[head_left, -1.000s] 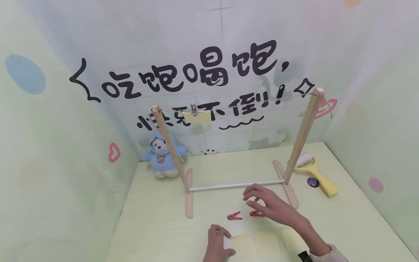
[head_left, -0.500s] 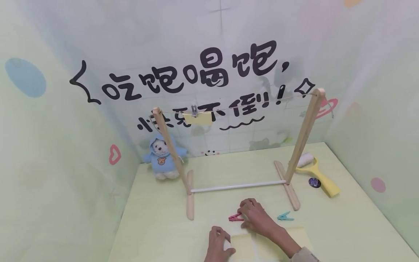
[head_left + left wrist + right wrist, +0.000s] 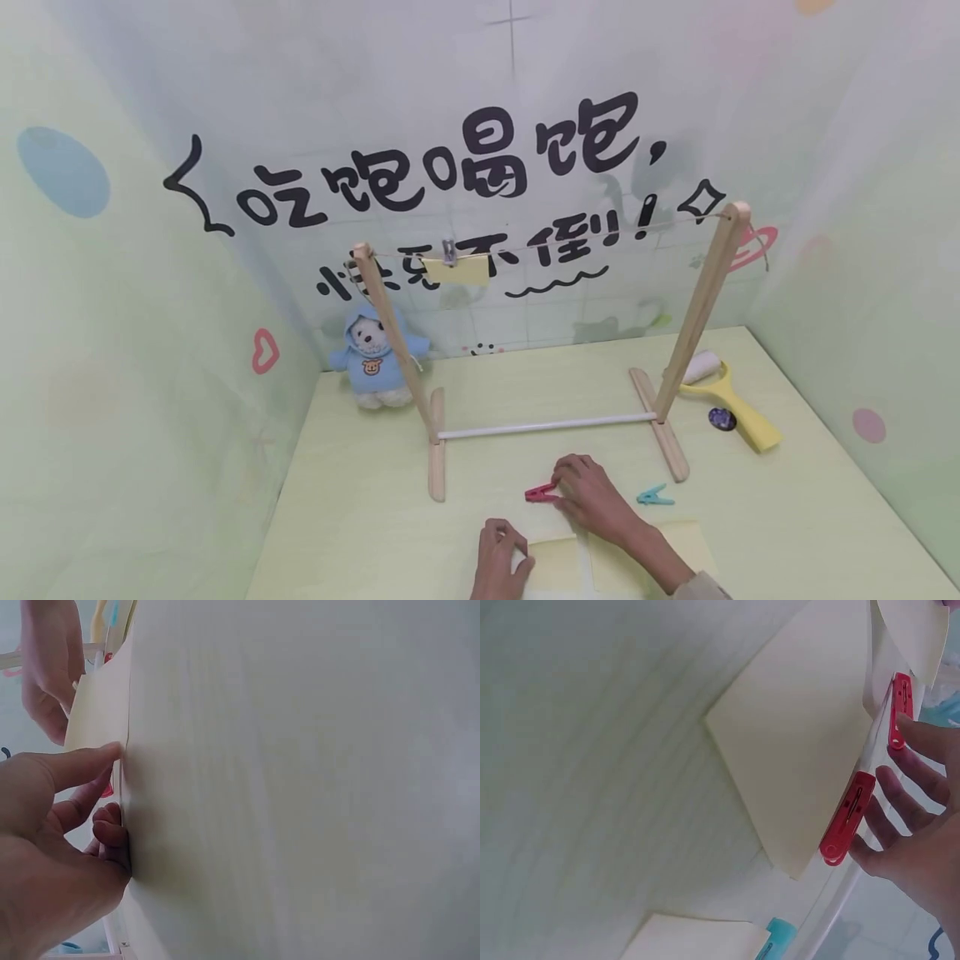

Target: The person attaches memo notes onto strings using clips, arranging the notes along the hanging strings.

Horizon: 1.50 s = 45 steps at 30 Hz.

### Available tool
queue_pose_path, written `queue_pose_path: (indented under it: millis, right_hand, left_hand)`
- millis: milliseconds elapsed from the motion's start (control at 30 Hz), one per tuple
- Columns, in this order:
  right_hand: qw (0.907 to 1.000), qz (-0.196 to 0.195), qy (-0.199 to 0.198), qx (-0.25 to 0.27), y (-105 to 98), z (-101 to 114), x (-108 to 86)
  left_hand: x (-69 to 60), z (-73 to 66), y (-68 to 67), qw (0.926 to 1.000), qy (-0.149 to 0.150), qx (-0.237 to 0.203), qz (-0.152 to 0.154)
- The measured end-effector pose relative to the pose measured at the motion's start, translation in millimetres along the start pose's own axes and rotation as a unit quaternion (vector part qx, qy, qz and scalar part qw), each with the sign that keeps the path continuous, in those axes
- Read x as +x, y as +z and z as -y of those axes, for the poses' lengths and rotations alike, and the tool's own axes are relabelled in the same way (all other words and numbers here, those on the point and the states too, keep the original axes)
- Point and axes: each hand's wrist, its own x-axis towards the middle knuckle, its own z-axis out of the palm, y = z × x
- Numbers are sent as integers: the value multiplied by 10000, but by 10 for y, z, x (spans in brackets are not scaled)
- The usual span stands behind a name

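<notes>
My left hand (image 3: 500, 560) pinches the left edge of a pale yellow sheet of paper (image 3: 557, 567); the left wrist view has that paper (image 3: 101, 709) tilted up from the table between thumb and fingers. My right hand (image 3: 597, 502) reaches across the table, its thumb and fingertips on the handle end of a red clothespin (image 3: 538, 493). In the right wrist view they pinch this clothespin (image 3: 902, 712). A second red clothespin (image 3: 847, 817) lies below the same hand, hidden in the head view. A light blue clothespin (image 3: 655, 495) lies to its right.
More yellow sheets (image 3: 686, 540) lie under the right forearm. Behind stands a wooden frame (image 3: 697, 317) with a string, a grey clip (image 3: 449, 252) holding a yellow note (image 3: 465, 270) there. A plush toy (image 3: 372, 358), a yellow-handled roller (image 3: 738, 408) and a dark disc (image 3: 722, 418) sit around it.
My right hand has come down and left onto the red clothespin, uncovering the blue one. The left hand has stayed in place, and the paper's edge there is now raised.
</notes>
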Motion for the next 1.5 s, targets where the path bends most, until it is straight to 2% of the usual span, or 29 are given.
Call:
queue_pose_path:
  millis: [67, 167, 200, 267, 367, 567, 633, 700, 733, 800, 867, 900, 933, 967, 1000, 1033, 1100, 1133, 1200, 1367, 1500]
  right_hand:
    - [9993, -207, -18, 300, -3, -5, 6]
    - [9924, -210, 190, 1201, -14, -19, 6]
    - [9862, -133, 351, 1613, -29, -22, 5]
    - [9674, 65, 761, 2416, -63, -29, 3]
    - [9436, 209, 1178, 3087, -117, -38, 11]
    - [9453, 68, 1364, 2962, -232, -41, 71]
    - [9385, 136, 1500, 3107, -287, -38, 92]
    - [9298, 223, 1627, 3293, -356, -28, 122]
    - [9267, 258, 1672, 3355, -396, -22, 138]
    - [9346, 104, 1439, 3251, -466, -4, 186]
    - [9514, -226, 947, 2922, -530, -1, 255]
    - [9583, -409, 682, 2745, -568, 0, 300]
    - [9644, -618, 417, 2538, -612, 1, 351]
    - [9691, -812, 182, 2323, -664, 4, 410]
    - [9711, -927, 26, 2198, -731, 10, 472]
    - [9727, -975, -69, 2103, -815, 28, 541]
    - [9727, -1008, -119, 2085, -1012, 91, 695]
    - [9728, -1028, -118, 2074, -1119, 127, 776]
    - [9732, -1101, -107, 2017, -1337, 207, 943]
    - [9657, -1459, -252, 2132, -1833, 391, 1324]
    - [9598, -1713, -475, 2172, -2122, 506, 1544]
  left_hand:
    - [0, 16, -8, 10000, 54, -50, 13]
    - [-1, 37, -30, 9997, 227, -95, 70]
    - [-2, 40, -37, 9995, 261, -137, 81]
    - [0, 44, -45, 9992, 276, -256, 98]
    - [2, 37, -42, 9987, 239, -450, 13]
    - [-12, -20, -31, 9961, 202, -821, -255]
    - [-26, -22, -20, 9945, 219, -970, -327]
    - [-27, 32, 26, 9927, 397, -1003, -536]
    - [-17, 81, 62, 9924, 323, -1024, -608]
    - [30, 220, 148, 9910, 107, -1112, -735]
    - [110, 344, 210, 9889, -250, -1233, -796]
    - [136, 315, 195, 9867, -481, -1337, -785]
    - [175, 308, 193, 9844, -538, -1426, -878]
    - [215, 279, 176, 9832, -364, -1456, -1040]
    - [239, 173, 119, 9817, -179, -1504, -1157]
    - [257, 24, 35, 9801, -120, -1575, -1204]
    - [295, -301, -135, 9750, 305, -1645, -1463]
    - [341, -411, -204, 9724, 458, -1669, -1565]
    - [423, -740, -414, 9693, 541, -1819, -1565]
    - [740, -1247, -781, 9670, 966, -1651, -1682]
    - [928, -1588, -1025, 9681, 1145, -1489, -1656]
